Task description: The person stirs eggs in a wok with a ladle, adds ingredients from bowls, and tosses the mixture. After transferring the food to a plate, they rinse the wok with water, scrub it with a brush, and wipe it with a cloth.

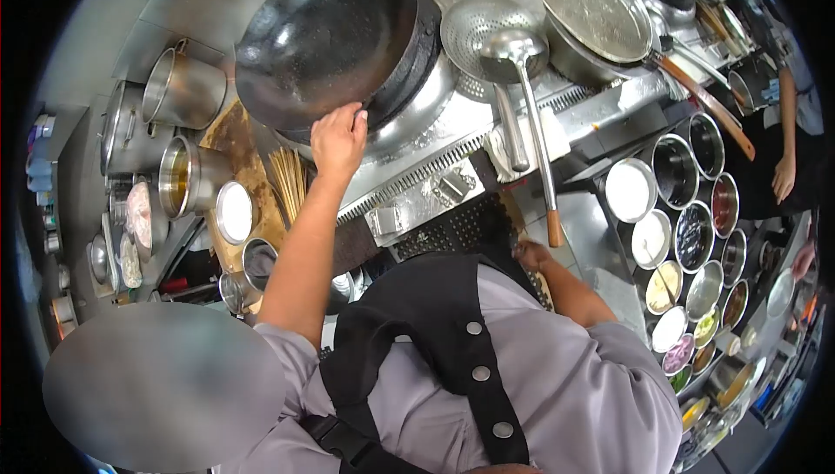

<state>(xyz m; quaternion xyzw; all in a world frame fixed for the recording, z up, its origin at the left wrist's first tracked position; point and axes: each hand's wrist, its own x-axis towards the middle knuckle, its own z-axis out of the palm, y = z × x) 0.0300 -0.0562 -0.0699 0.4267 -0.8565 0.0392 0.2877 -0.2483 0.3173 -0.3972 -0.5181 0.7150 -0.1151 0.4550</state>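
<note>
A large black wok (330, 35) sits tilted on the burner ring at the top centre. My left hand (339, 139) grips its near rim, with a bit of white cloth under the fingers. My right hand (532, 255) is low at the counter's front edge, just beside the wooden end of a steel ladle (522, 65). The ladle's bowl rests in a perforated strainer (487, 30). The fingers of my right hand are partly hidden by my sleeve and apron, and nothing shows in them.
A steel pan (591, 4) with a long handle stands at the upper right. Several round tubs of sauces and seasonings (687, 230) line the right side. Steel pots (183, 87) and an oil pot stand left. Another person's arm (787, 170) is at the far right.
</note>
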